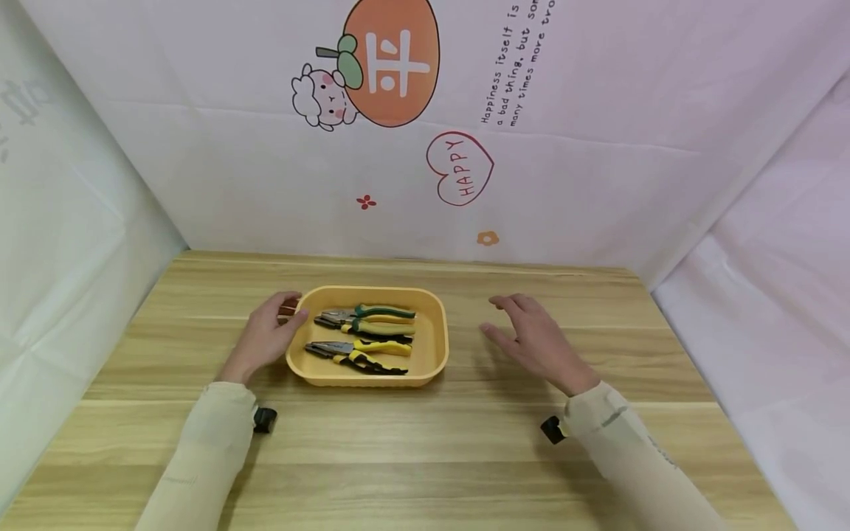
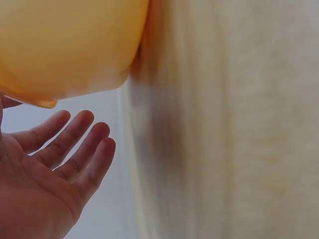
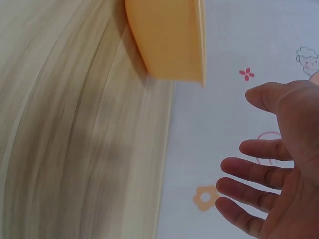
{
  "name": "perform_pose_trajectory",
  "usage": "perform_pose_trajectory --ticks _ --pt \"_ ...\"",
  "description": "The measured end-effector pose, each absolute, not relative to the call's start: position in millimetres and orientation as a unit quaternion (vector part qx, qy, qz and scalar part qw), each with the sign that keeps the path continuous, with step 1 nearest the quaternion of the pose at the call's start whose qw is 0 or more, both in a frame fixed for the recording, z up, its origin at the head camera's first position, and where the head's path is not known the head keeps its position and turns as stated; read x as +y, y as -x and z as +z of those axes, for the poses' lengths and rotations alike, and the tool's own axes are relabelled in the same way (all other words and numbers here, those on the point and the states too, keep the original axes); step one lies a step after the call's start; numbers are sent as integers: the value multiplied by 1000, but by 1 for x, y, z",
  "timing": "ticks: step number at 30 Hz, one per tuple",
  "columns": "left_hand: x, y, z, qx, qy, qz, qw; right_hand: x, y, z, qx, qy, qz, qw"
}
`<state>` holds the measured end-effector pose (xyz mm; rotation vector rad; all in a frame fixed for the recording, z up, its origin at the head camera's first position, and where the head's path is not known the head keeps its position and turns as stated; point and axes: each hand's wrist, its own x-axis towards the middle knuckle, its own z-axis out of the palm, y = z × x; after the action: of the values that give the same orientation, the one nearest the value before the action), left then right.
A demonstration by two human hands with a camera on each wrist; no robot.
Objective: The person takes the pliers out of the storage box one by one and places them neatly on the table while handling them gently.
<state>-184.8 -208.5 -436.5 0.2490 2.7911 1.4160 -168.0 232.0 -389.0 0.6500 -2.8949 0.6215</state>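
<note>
A shallow yellow-orange plastic tray (image 1: 434, 332) stands on the table. Inside lie pliers with green and olive handles (image 1: 385, 327) and, nearer the front, pliers with yellow and black handles (image 1: 381, 346), metal heads to the left. My left hand (image 1: 268, 332) is at the tray's left end, thumb by the rim. In the left wrist view that hand's fingers (image 2: 82, 137) are spread and nearly straight, apart from the tray's wall (image 2: 75, 50). Well off the tray's right side, my right hand (image 1: 531, 335) hovers with relaxed fingers and holds nothing.
The wood-grain table (image 1: 412, 457) runs back to a white printed cloth (image 1: 265, 184) hung behind it. White cloth also hangs on the left (image 1: 73, 258) and right (image 1: 757, 258) sides. A black strap piece (image 1: 265, 420) sticks out at the left sleeve.
</note>
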Motion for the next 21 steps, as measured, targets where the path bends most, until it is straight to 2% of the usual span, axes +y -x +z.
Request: perform_pose_trajectory --ticks 14,21 --pt "-207 178 -440 849 -53 526 3 185 176 -373 -936 -285 197 60" --pt "-208 180 -443 841 -34 539 14 165 181 -370 -930 -309 193 44"
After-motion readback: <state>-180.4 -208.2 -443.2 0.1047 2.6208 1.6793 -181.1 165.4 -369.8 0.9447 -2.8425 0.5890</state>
